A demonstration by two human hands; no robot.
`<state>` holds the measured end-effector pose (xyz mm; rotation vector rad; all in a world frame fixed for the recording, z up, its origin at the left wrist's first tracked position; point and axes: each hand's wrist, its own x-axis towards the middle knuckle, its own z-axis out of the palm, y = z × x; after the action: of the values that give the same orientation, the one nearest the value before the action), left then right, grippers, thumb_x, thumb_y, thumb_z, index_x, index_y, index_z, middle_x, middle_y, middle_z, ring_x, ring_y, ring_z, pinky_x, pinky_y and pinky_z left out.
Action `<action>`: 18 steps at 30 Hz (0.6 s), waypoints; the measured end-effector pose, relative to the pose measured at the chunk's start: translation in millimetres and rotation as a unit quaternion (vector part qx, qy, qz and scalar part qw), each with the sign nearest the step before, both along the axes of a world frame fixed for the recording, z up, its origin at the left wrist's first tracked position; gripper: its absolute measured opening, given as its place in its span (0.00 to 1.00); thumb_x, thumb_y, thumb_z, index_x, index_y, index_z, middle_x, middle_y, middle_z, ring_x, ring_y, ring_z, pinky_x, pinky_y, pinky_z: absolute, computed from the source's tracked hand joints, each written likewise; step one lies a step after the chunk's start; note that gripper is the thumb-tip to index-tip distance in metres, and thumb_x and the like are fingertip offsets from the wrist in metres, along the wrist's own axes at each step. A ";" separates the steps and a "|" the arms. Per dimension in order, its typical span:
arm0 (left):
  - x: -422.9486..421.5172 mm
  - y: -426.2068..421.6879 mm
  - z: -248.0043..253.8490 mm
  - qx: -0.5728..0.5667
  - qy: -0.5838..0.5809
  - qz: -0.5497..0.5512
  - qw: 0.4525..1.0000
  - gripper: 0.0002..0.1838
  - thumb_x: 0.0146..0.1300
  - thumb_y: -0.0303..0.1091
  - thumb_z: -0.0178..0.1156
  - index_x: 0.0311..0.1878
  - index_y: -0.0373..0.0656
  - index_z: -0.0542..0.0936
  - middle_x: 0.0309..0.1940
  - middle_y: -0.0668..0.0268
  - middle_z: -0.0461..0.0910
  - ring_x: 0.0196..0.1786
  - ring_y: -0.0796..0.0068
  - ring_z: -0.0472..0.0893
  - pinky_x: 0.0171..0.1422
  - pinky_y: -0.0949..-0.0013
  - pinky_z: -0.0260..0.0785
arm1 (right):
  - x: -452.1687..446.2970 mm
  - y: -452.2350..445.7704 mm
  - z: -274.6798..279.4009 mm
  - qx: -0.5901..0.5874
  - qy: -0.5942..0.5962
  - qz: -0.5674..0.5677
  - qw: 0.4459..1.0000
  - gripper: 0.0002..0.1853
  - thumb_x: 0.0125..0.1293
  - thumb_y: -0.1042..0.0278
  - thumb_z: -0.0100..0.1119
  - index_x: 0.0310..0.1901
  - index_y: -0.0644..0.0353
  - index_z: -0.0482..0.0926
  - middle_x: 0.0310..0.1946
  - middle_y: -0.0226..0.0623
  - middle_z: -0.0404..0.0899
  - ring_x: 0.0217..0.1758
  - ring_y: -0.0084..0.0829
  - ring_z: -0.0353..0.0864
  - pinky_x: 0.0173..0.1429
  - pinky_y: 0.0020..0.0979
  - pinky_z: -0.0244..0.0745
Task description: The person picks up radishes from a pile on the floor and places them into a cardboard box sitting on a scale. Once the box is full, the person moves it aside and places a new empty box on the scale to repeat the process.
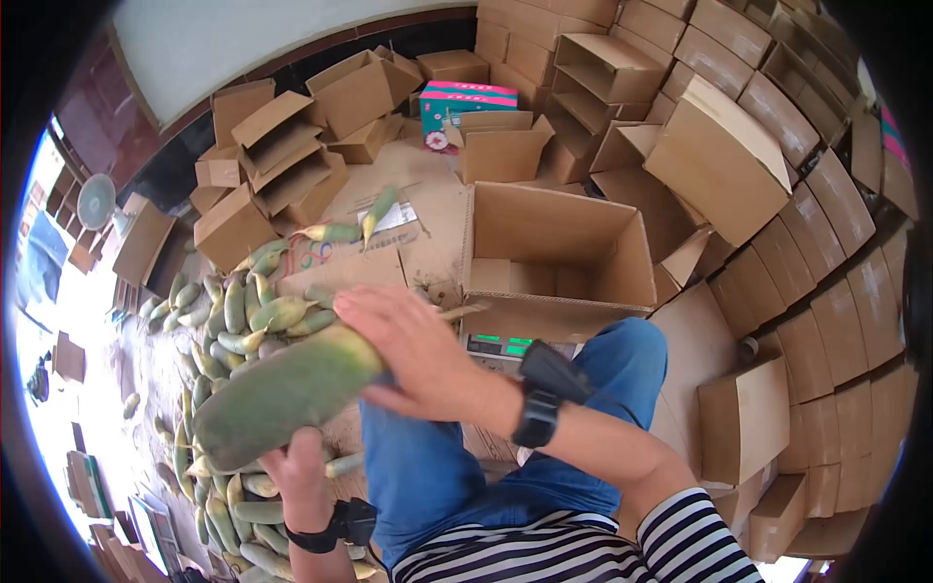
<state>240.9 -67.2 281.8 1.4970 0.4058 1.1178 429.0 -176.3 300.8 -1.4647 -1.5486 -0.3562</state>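
Observation:
A large green radish [282, 394] is held up in front of me, its thick dark end toward the lower left and its pale yellowish end at the upper right. Curled under the thick end is my left hand [299, 471], its fingers partly hidden by the radish. My right hand [403, 340] wraps over the pale end, where a thin root sticks out to the right. Below and behind them lies a heap of green radishes [238, 306] on the floor. An open cardboard box [559, 316] stands just beyond my knees, with a scale showing a green-lit display [502, 345] at its near side.
Stacked cardboard boxes [816, 301] line the right side and the back. More open boxes [292, 155] are piled at the back left, near a teal and pink carton [471, 102]. A few radishes [379, 212] lie on flattened cardboard. A fan [97, 201] stands at the left.

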 end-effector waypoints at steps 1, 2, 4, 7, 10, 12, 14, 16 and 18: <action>12.6 -9.9 13.8 -0.014 -0.032 -0.065 0.997 0.37 0.51 0.22 0.59 0.68 0.30 0.65 0.62 0.52 0.73 0.62 0.62 0.76 0.67 0.61 0.70 | 9.5 -9.3 6.1 0.019 0.018 0.017 1.000 0.43 0.48 0.63 0.75 0.67 0.60 0.66 0.58 0.47 0.74 0.58 0.50 0.76 0.64 0.46 0.71; 23.5 -18.0 29.4 -0.052 0.018 -0.088 0.995 0.39 0.50 0.28 0.66 0.68 0.29 0.65 0.61 0.55 0.74 0.62 0.62 0.76 0.68 0.59 0.68 | 20.6 -24.5 14.4 -0.015 -0.002 -0.006 1.000 0.43 0.47 0.64 0.76 0.67 0.58 0.66 0.55 0.46 0.76 0.55 0.50 0.78 0.58 0.45 0.75; 48.1 -7.0 33.5 0.038 0.107 -0.153 0.982 0.40 0.50 0.31 0.68 0.67 0.30 0.66 0.62 0.54 0.74 0.64 0.59 0.74 0.69 0.57 0.67 | 47.8 -54.4 20.8 -0.081 -0.012 -0.074 0.994 0.42 0.47 0.65 0.76 0.65 0.56 0.68 0.52 0.45 0.77 0.53 0.49 0.79 0.54 0.43 0.78; 70.5 -8.8 18.1 0.314 0.309 -0.124 0.889 0.42 0.49 0.39 0.73 0.66 0.31 0.67 0.63 0.50 0.71 0.67 0.51 0.71 0.71 0.52 0.62 | 97.8 -100.0 36.7 -0.185 -0.047 -0.211 0.959 0.37 0.51 0.62 0.75 0.64 0.54 0.69 0.50 0.43 0.76 0.52 0.50 0.79 0.54 0.46 0.77; 83.5 -12.3 -4.4 0.438 0.411 -0.046 0.798 0.44 0.48 0.43 0.75 0.66 0.33 0.68 0.65 0.46 0.68 0.69 0.45 0.67 0.74 0.49 0.58 | 169.6 -130.3 2.0 -0.350 -0.037 -0.283 0.892 0.34 0.53 0.61 0.74 0.60 0.56 0.70 0.46 0.46 0.77 0.51 0.51 0.78 0.52 0.46 0.75; 87.0 -7.6 -12.1 0.395 0.403 -0.060 0.823 0.45 0.47 0.42 0.76 0.66 0.34 0.67 0.67 0.47 0.66 0.69 0.44 0.66 0.74 0.49 0.57 | 209.5 -131.1 -35.4 -0.490 -0.038 -0.332 0.805 0.30 0.53 0.59 0.76 0.55 0.61 0.72 0.46 0.48 0.79 0.52 0.50 0.81 0.53 0.45 0.77; 90.0 -7.6 -9.2 0.396 0.408 -0.063 0.820 0.44 0.46 0.42 0.76 0.65 0.34 0.68 0.65 0.47 0.67 0.67 0.44 0.67 0.73 0.48 0.59 | 240.0 -124.9 -78.1 -0.585 -0.028 -0.350 0.731 0.30 0.53 0.57 0.76 0.53 0.61 0.75 0.48 0.48 0.82 0.53 0.47 0.83 0.53 0.44 0.79; 92.2 -4.6 -4.9 0.397 0.413 -0.065 0.817 0.43 0.45 0.42 0.77 0.64 0.33 0.69 0.63 0.46 0.68 0.65 0.43 0.68 0.71 0.47 0.61 | 257.0 -114.7 -103.7 -0.630 0.010 -0.327 0.704 0.32 0.53 0.55 0.76 0.55 0.62 0.74 0.48 0.49 0.82 0.53 0.47 0.83 0.53 0.44 0.79; 93.2 -5.1 -5.6 0.374 0.420 -0.072 0.824 0.43 0.44 0.42 0.77 0.63 0.34 0.70 0.63 0.47 0.69 0.65 0.43 0.69 0.71 0.47 0.61 | 273.1 -106.0 -130.3 -0.677 0.044 -0.302 0.670 0.34 0.53 0.52 0.76 0.56 0.63 0.73 0.49 0.50 0.83 0.53 0.46 0.83 0.52 0.45 0.79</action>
<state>334.1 -72.2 276.2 2.6751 0.4486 0.4149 702.1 -282.3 170.5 -3.0904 -1.0818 0.7250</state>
